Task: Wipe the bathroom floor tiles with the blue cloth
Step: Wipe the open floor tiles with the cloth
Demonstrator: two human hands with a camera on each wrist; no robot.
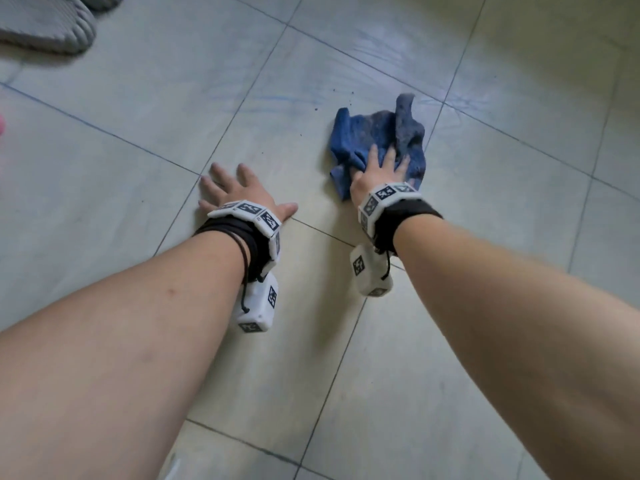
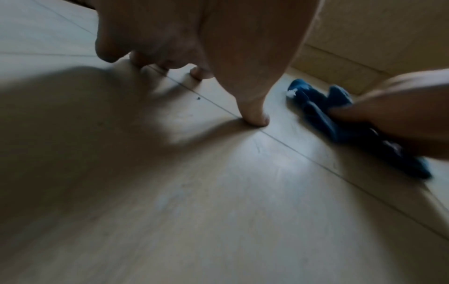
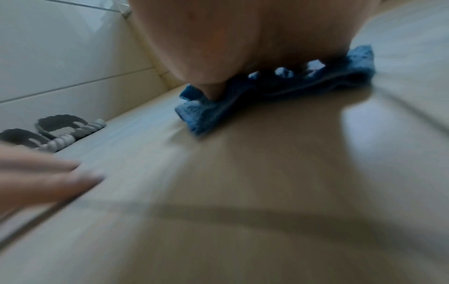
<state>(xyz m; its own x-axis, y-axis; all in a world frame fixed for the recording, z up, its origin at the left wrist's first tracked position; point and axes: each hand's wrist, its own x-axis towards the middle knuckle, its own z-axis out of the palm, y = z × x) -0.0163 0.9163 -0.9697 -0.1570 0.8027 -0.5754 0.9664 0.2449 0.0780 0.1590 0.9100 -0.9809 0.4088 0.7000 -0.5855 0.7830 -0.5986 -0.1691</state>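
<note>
- The left hand (image 1: 242,192) lies flat on the floor tiles (image 1: 173,109), fingers spread and straight, holding nothing. It appears to serve as a brace; weight is best kept here so that the working arm stays free to move.
- The right hand (image 1: 381,168) presses down on the blue cloth (image 1: 377,133) with fingers extended over the fabric. The right-wrist view shows the palm and thumb bearing on the cloth, so this is a flat press, not a clenched grip.
- The blue cloth lies bunched on a tile just beyond the left hand and to its right, close to a grout line (image 1: 434,123). One corner stands up at the far edge.
- Recommended practice: spreading the cloth flatter under the palm should increase contact area. Even downward pressure and overlapping strokes are advised.
- Dark specks (image 1: 316,108) lie on the tile just left of the cloth; the stroke should pass over them and draw them into the fabric.
- Faint streaks mark the tiles beyond the cloth; these probably call for further passes.
- A pair of grey slippers (image 1: 48,26) sits at the far left, well apart from the cloth. Strokes should stop short of them.
</note>
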